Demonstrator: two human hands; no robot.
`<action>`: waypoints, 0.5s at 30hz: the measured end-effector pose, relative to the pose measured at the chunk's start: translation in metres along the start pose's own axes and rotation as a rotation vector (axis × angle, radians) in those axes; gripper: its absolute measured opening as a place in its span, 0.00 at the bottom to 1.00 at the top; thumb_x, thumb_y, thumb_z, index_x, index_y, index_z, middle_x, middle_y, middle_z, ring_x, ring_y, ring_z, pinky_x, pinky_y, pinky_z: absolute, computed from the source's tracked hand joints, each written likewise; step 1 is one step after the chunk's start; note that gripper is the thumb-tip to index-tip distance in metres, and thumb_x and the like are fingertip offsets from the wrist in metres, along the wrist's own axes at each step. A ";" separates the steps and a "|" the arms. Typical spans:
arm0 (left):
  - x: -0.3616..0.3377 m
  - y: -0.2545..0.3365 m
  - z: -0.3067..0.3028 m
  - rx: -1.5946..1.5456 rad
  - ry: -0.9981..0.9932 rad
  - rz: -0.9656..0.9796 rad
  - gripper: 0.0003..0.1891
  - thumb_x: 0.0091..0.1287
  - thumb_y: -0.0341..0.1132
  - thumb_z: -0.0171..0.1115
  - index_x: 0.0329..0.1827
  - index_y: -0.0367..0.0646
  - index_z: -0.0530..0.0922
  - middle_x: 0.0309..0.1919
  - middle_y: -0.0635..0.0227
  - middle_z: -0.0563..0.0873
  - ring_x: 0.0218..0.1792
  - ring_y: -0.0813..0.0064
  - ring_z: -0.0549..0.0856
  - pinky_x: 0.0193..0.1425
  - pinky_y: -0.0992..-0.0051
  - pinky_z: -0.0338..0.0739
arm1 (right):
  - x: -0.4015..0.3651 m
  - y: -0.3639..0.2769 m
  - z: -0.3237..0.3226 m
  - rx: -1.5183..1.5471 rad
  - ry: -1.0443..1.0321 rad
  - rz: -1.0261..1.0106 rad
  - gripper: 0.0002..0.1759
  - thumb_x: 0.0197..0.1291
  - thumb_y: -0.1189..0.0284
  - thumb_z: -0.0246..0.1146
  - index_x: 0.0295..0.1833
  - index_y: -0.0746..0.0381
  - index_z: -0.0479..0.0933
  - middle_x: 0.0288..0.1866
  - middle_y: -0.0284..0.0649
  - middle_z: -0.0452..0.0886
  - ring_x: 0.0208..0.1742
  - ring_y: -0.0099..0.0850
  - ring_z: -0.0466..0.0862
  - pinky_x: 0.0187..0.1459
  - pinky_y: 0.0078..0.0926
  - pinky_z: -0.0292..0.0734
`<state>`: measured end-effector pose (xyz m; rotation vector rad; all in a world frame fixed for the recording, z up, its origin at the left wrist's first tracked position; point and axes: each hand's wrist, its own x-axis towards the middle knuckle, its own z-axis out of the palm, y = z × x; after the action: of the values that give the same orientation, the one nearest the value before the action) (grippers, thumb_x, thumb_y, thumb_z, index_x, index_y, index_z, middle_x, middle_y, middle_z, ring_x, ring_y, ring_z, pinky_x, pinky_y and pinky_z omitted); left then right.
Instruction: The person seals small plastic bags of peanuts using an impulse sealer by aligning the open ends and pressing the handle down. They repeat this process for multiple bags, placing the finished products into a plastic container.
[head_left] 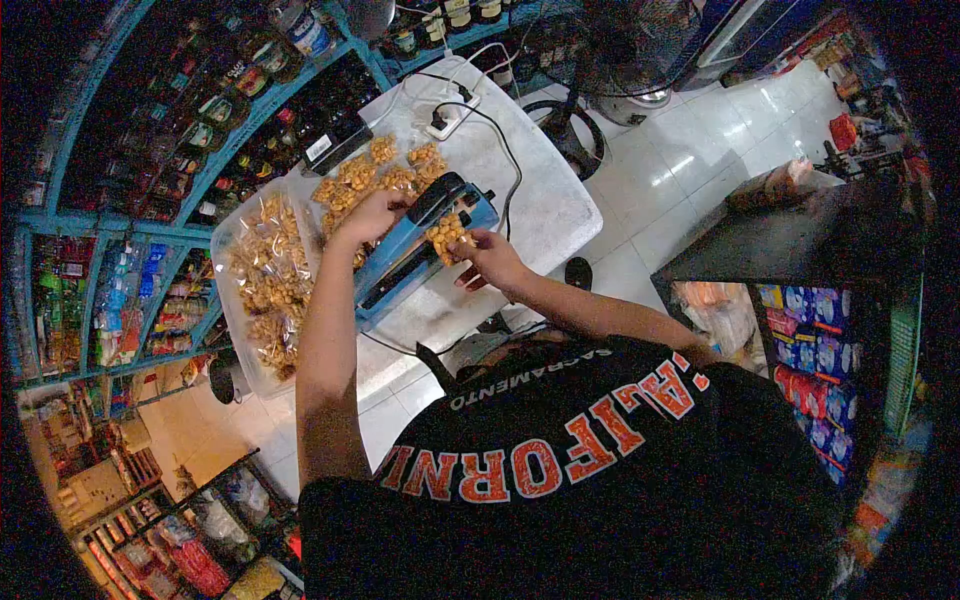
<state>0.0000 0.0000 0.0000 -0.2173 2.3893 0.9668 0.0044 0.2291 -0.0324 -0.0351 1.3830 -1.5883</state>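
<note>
A blue heat sealer (400, 250) with a black top lies diagonally on the white table. My right hand (492, 262) pinches a small clear packet of nuts (446, 238) against the sealer's near side. Across the sealer, my left hand (372, 216) reaches to its far edge, beside a pile of filled packets (350, 182). The fingertips of that hand are hidden, so its grip cannot be made out. A clear plastic tub (230, 285) holding many similar packets stands left of my left forearm.
The white table (555, 195) carries a power strip (456, 118) with plugged-in black cords. Blue shelves (205, 232) of bottles line the left. A fan (630, 50) stands behind the table. At right is a dark counter (760, 240) with packaged goods below.
</note>
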 end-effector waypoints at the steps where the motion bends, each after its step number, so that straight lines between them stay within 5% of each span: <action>1: 0.002 -0.006 0.000 -0.151 0.125 0.118 0.13 0.57 0.33 0.57 0.46 0.42 0.76 0.41 0.63 0.80 0.40 0.75 0.78 0.49 0.76 0.69 | -0.005 -0.003 -0.001 -0.008 0.036 -0.025 0.23 0.53 0.62 0.59 0.50 0.63 0.64 0.40 0.42 0.75 0.23 0.32 0.79 0.20 0.25 0.75; 3: -0.002 -0.011 0.006 -0.317 0.234 0.232 0.13 0.58 0.33 0.56 0.45 0.39 0.76 0.39 0.65 0.80 0.40 0.76 0.77 0.47 0.77 0.69 | -0.020 -0.004 -0.007 -0.016 0.083 -0.032 0.22 0.53 0.63 0.59 0.49 0.64 0.65 0.38 0.42 0.76 0.23 0.31 0.79 0.20 0.25 0.75; 5: -0.023 0.003 -0.007 -0.335 0.628 0.228 0.12 0.58 0.32 0.56 0.43 0.38 0.76 0.37 0.67 0.80 0.39 0.78 0.77 0.45 0.78 0.69 | -0.026 -0.013 -0.022 0.055 0.124 -0.051 0.21 0.53 0.64 0.58 0.48 0.64 0.65 0.38 0.41 0.75 0.23 0.31 0.79 0.20 0.24 0.75; 8: -0.068 0.048 -0.013 -0.447 0.914 0.252 0.11 0.58 0.32 0.57 0.42 0.38 0.76 0.37 0.68 0.80 0.38 0.79 0.77 0.45 0.79 0.69 | -0.047 -0.030 -0.045 0.164 0.286 -0.262 0.17 0.55 0.65 0.57 0.46 0.65 0.68 0.36 0.39 0.76 0.22 0.28 0.78 0.22 0.23 0.76; 13: -0.115 0.125 -0.006 -0.594 0.995 0.403 0.17 0.55 0.33 0.60 0.48 0.39 0.74 0.36 0.68 0.80 0.39 0.80 0.76 0.46 0.79 0.68 | -0.092 -0.086 -0.034 0.229 0.282 -0.554 0.16 0.54 0.68 0.58 0.45 0.66 0.68 0.35 0.38 0.76 0.22 0.25 0.77 0.23 0.22 0.76; 15: -0.121 0.159 -0.002 -0.675 1.006 0.509 0.20 0.54 0.33 0.61 0.50 0.40 0.72 0.36 0.68 0.80 0.40 0.80 0.75 0.46 0.79 0.68 | -0.106 -0.101 -0.021 0.143 0.101 -0.628 0.16 0.55 0.69 0.58 0.45 0.66 0.68 0.35 0.37 0.75 0.24 0.23 0.77 0.24 0.21 0.76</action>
<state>0.0466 0.1076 0.1619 -0.4273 2.9246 2.3400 -0.0177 0.3012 0.0948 -0.3354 1.4088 -2.2287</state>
